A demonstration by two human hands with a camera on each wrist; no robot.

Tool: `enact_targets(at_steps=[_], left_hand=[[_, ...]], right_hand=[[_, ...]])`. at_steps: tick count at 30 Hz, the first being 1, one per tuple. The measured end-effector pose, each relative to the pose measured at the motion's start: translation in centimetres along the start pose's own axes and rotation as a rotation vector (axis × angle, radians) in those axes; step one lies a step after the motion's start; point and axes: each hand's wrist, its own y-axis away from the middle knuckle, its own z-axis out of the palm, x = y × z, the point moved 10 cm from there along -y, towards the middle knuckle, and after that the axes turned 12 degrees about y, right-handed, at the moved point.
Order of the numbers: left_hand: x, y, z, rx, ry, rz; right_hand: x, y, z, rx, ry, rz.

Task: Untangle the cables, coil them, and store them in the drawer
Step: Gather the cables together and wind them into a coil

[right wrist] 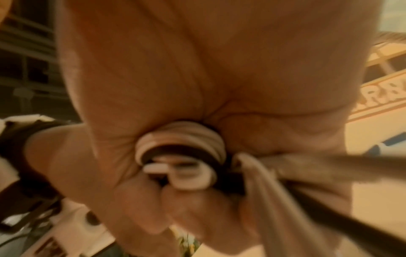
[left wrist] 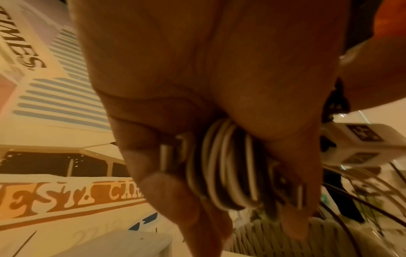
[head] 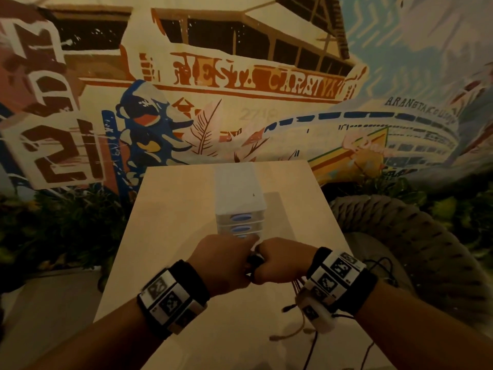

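Both hands meet above the table's middle, just in front of the small white drawer unit [head: 240, 206] with blue oval handles. My left hand [head: 226, 260] grips a tight coil of white and dark cables [left wrist: 224, 167], with plug ends sticking out between the fingers. My right hand [head: 277, 260] is curled round the same cable coil [right wrist: 182, 156] and holds loose strands that trail off to the right. The drawers look closed; the lowest one is hidden behind my hands. Only a dark bit of the coil [head: 254, 260] shows between the fists in the head view.
Loose thin cables and plugs [head: 296, 316] hang under my right wrist near the light wooden table [head: 165, 236] front. A woven rope chair [head: 400, 236] stands to the right. A painted mural wall is behind, with plants along its foot.
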Motion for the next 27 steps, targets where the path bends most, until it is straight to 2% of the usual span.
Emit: enact_targets(at_steps=[3, 7, 9, 11, 13, 18, 20, 22, 23, 25, 27], left_hand=[[-1.2, 0.2, -1.1, 0.011, 0.174, 0.063], [-4.0, 0.5, -1.3, 0.05, 0.85, 0.054], [-5.2, 0.5, -0.1, 0.054, 1.064, 0.011], [-4.1, 0.6, 0.7, 0.014, 1.139, 0.039], [-2.0, 0.5, 0.2, 0.01, 1.238, 0.13], [0.1, 0.0, -2.7, 0.184, 1.419, 0.285], [0.3, 0.8, -4.5, 0.272, 1.401, 0.281], [0.4, 1.2, -5.9, 0.352, 1.354, 0.31], [1.0, 1.5, -6.4, 0.342, 1.328, 0.343], [1.2, 1.4, -7.1, 0.362, 1.325, 0.365], [0.1, 1.2, -7.9, 0.445, 1.371, 0.346]], right_hand=[[1.1, 0.6, -0.9, 0.024, -0.15, 0.002], [2.8, 0.9, -2.4, 0.141, -0.34, 0.013], [2.4, 1.2, -3.3, 0.187, -0.459, -0.015], [1.6, 1.4, -3.8, 0.194, -0.572, -0.061], [0.2, 1.5, -3.5, 0.159, -0.619, -0.13], [-3.2, 1.7, -2.8, 0.09, -0.589, -0.314], [-4.2, 2.5, -3.8, 0.119, -0.627, -0.362], [-4.2, 2.8, -4.5, 0.148, -0.664, -0.377], [-4.0, 2.7, -4.5, 0.135, -0.67, -0.363], [-3.7, 2.4, -3.4, 0.056, -0.618, -0.348], [-2.9, 2.2, -1.1, -0.064, -0.488, -0.307]])
